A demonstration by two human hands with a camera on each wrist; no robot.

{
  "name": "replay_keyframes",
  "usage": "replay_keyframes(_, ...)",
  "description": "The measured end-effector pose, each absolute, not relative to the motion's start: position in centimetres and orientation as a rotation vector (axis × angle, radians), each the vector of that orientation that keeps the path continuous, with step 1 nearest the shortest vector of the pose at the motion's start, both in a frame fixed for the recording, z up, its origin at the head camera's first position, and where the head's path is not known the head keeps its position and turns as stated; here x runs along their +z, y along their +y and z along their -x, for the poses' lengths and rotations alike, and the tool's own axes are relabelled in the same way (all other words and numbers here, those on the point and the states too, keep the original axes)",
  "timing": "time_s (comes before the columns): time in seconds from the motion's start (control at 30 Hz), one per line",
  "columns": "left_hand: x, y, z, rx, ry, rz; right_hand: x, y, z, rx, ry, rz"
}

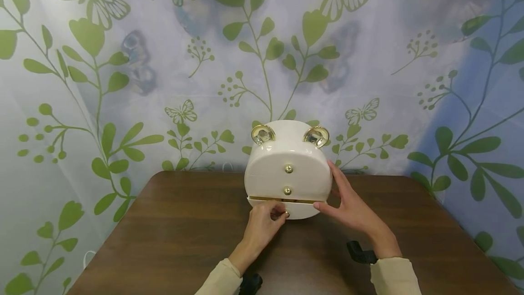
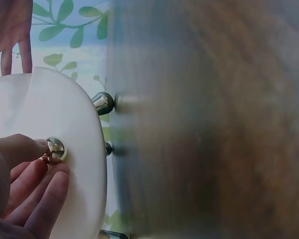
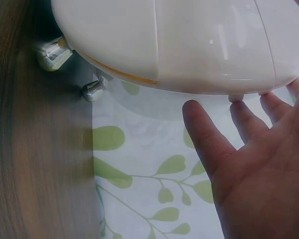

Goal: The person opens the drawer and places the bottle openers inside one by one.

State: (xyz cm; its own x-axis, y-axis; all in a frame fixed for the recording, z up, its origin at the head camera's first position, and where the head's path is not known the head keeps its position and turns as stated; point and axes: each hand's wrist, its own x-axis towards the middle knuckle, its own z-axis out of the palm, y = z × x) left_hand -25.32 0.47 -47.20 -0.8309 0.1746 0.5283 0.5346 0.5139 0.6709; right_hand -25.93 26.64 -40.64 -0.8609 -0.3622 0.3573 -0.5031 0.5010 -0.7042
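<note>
A white rounded jewelry box (image 1: pixel 288 149) with two gold-rimmed clear ear-like ornaments on top stands on the brown table, small gold knobs down its front. Its bottom drawer (image 1: pixel 304 210) is pulled out a little, showing a narrow gap along the upper edge. My left hand (image 1: pixel 264 224) pinches the bottom drawer's gold knob (image 2: pixel 56 149) between thumb and fingers. On the other side, my right hand (image 1: pixel 354 206) steadies the box, fingers extended along its right side and thumb at the drawer's right end. The right wrist view shows those spread fingers (image 3: pixel 207 127) by the box's curved side.
Brown tabletop (image 1: pixel 184 226) extends to both sides of the box. Close behind the box hangs a pale curtain (image 1: pixel 155 58) printed with green leaves and butterflies. Dark wrist-camera mounts (image 1: pixel 361 253) sit at both wrists.
</note>
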Motion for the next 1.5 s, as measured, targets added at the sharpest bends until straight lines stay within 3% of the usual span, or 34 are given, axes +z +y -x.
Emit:
replay_keyframes(1.03, -47.0, 0.7, 26.1, -1.27, -2.38, 0.581, -40.5, 26.7, 26.0, 1.277, -2.582, -0.749)
replay_keyframes(1.5, -45.2, -2.8, 25.1, -1.087, -2.565, 0.556, -40.6, 26.6, 26.2, 1.293, -2.58, -0.764)
